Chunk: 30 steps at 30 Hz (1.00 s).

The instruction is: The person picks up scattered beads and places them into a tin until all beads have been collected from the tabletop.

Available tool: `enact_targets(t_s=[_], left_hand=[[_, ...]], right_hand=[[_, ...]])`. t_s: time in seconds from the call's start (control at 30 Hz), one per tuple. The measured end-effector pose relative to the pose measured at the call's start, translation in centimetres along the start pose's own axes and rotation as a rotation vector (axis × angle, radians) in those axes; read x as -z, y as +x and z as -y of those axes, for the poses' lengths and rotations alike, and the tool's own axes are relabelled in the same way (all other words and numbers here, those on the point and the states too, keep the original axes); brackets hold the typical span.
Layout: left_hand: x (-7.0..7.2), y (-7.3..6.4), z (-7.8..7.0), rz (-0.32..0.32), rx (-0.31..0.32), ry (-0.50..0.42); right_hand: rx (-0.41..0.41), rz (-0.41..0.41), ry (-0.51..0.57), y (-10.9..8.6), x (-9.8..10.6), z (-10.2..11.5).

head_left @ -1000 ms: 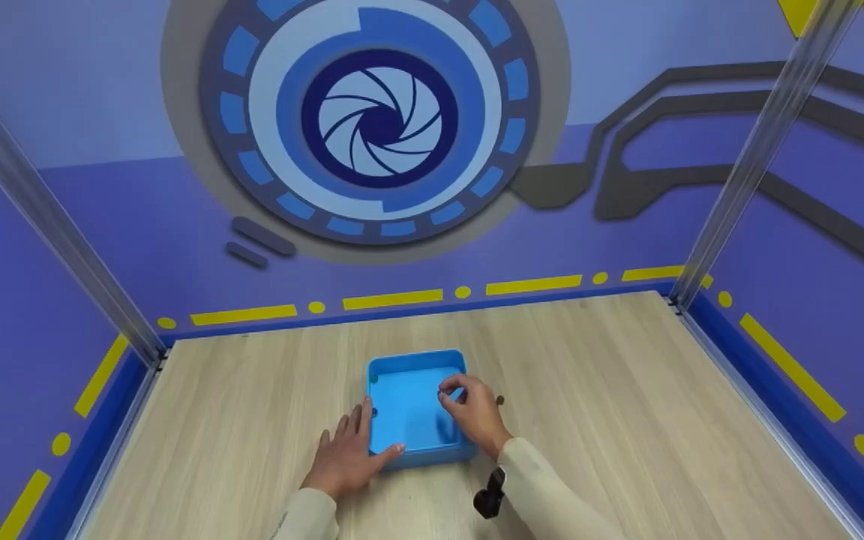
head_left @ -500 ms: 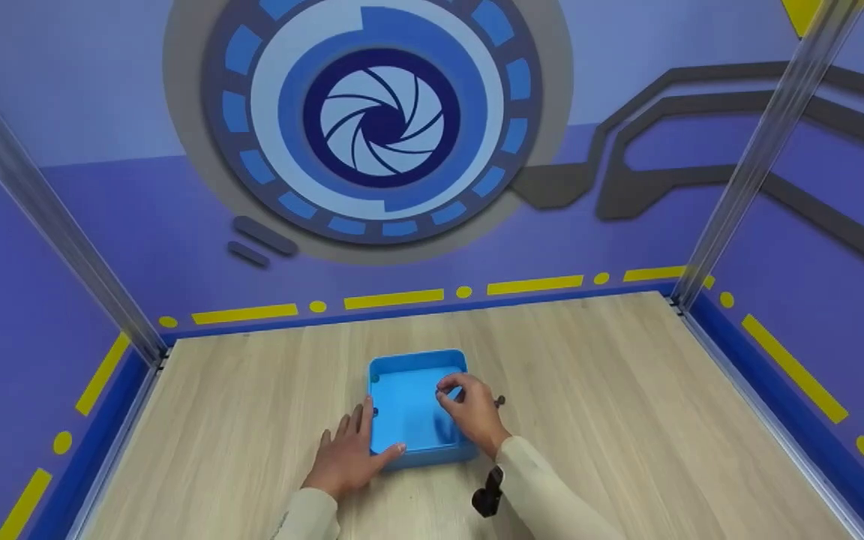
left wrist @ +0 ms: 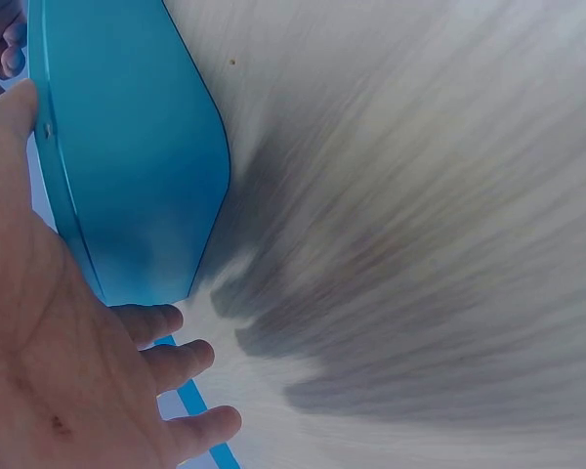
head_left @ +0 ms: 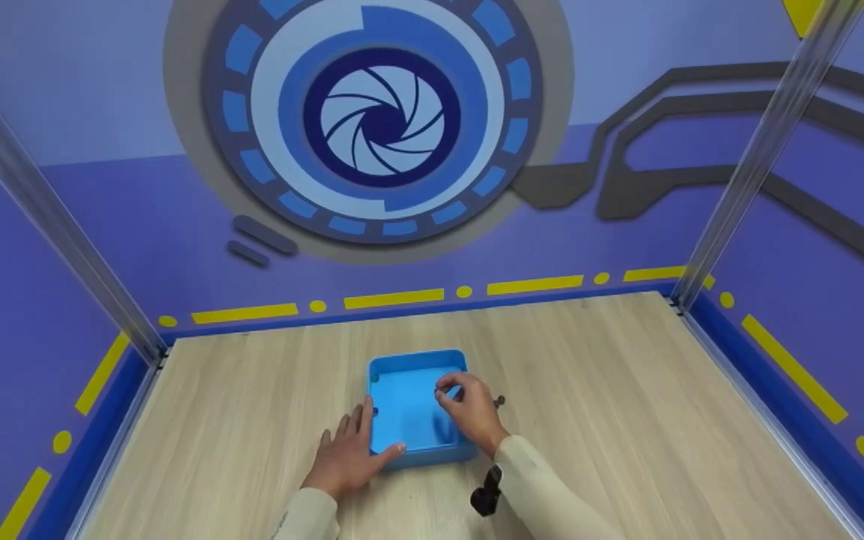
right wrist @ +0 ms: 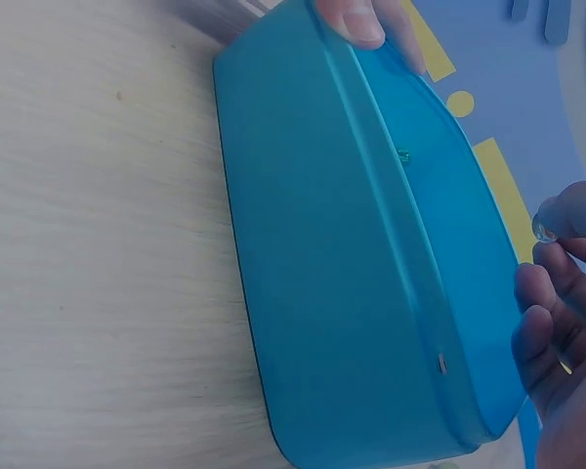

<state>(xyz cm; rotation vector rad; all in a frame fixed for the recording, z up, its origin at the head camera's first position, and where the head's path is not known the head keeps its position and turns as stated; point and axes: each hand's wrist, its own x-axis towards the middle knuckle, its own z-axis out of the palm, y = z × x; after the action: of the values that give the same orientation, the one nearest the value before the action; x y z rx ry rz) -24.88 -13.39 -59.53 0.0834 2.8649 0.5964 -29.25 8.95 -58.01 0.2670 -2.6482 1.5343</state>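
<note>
A shallow blue plastic box (head_left: 409, 405) stands on the table. My left hand (head_left: 346, 454) rests against its near left corner, fingers straight along the side and thumb over the front rim. In the left wrist view, several fingertips stick out past the box wall. My right hand (head_left: 473, 409) is held over the box's right part. Thumb and forefinger pinch a small clear marble (right wrist: 544, 230), mostly covered by the fingertips. Inside the box, a green marble (right wrist: 403, 156) lies on the floor. A small dark piece (head_left: 375, 412) shows at the left wall.
The wooden table (head_left: 627, 420) reaches back to a printed purple wall (head_left: 124, 247) with metal posts (head_left: 769, 142) at its corners. A small dark knob (head_left: 499, 401) shows just right of my right hand. A black device (head_left: 486, 495) sits at the right wrist.
The right hand has shifted very slightly left over the box, still pinching. Left hand and box stay in place.
</note>
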Motion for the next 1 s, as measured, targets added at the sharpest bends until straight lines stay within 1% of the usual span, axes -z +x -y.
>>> enact_targets(t_s=[0.23,0.5,0.73,0.83,1.0], left_hand=[[0.0,-0.1,-0.04,0.014,0.005,-0.01],[0.01,-0.12,-0.01,0.006,-0.009,-0.018],[-0.07,-0.08,0.0,0.004,-0.001,-0.016],[-0.1,-0.09,-0.03,-0.004,0.0,-0.013],[-0.16,-0.16,-0.04,-0.014,0.006,-0.013]], right_hand=[[0.005,0.002,0.003,0.08,-0.02,-0.01],[0.052,-0.007,-0.009,0.24,0.0,-0.2],[0.014,0.0,-0.02,0.19,0.04,-0.11],[0.018,-0.005,-0.033,0.17,0.06,-0.08],[-0.002,-0.005,-0.039,0.18,0.14,-0.13]])
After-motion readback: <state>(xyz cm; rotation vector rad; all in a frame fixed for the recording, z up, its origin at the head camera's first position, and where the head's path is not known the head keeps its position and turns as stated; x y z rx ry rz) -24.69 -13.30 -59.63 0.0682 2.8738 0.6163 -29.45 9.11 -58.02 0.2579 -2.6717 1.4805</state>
